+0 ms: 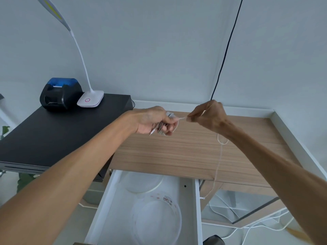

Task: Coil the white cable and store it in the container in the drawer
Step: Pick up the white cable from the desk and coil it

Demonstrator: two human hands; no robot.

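My left hand (155, 121) is closed around a small bundle of coiled white cable (161, 129) above the wooden desk top (177, 151), with a plug end sticking out below the fist. My right hand (210, 116) pinches a thin white strand that runs taut from the bundle. The rest of that strand (219, 160) loops under my right wrist and hangs down past the desk edge. Below, the white drawer (198, 209) stands open. A clear round container (157, 221) sits in it, with its lid (143, 181) lying behind.
A black cabinet top (53, 135) on the left carries a black and blue printer (61, 93) and a white desk lamp (90, 99). A black cable (224, 55) runs down the wall. Loose white cables (247, 225) lie on the floor at the lower right.
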